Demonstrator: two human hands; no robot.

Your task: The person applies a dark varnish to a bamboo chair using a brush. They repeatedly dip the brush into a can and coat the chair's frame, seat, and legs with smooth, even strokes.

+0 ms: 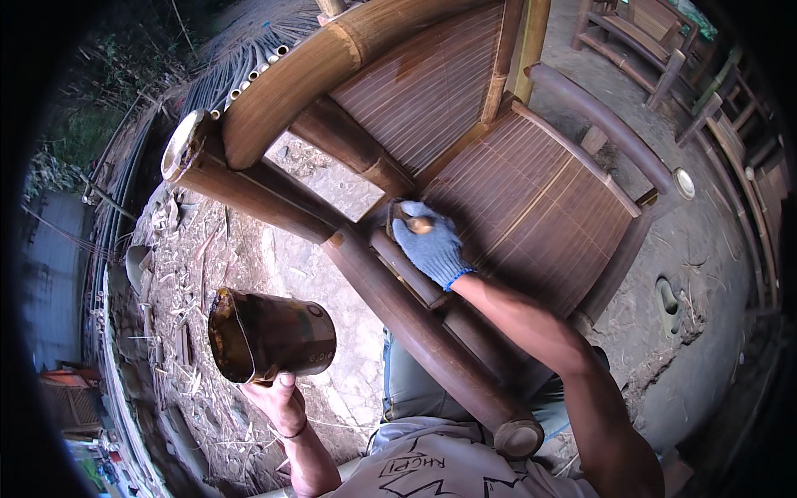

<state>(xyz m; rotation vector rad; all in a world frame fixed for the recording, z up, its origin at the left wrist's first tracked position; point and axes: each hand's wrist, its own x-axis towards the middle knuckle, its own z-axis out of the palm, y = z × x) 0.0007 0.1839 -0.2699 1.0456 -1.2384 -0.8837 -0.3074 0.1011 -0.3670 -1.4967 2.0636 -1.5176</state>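
Observation:
My bare left hand [281, 400] grips a tin can [290, 334] from below, tilted on its side with its mouth to the left. Brown, glossy residue coats the can's rim and inner wall. On my right hand [430, 249] is a blue-grey knitted glove, its fingers closed around what looks like a paintbrush [420, 225]. Only the wood-coloured handle shows clearly; the bristle end is mostly hidden by the glove. That hand is at the rear left corner of the seat [531, 195] of a brown bamboo chair [432, 349], close to the side rail.
The chair's slatted backrest [415, 79] rises at the far side, and its thick armrest pole runs down toward my lap. Bamboo poles [249, 79] lie stacked at the far left. More bamboo furniture [639, 41] stands at the far right. A sandal-shaped object [667, 299] lies on the ground.

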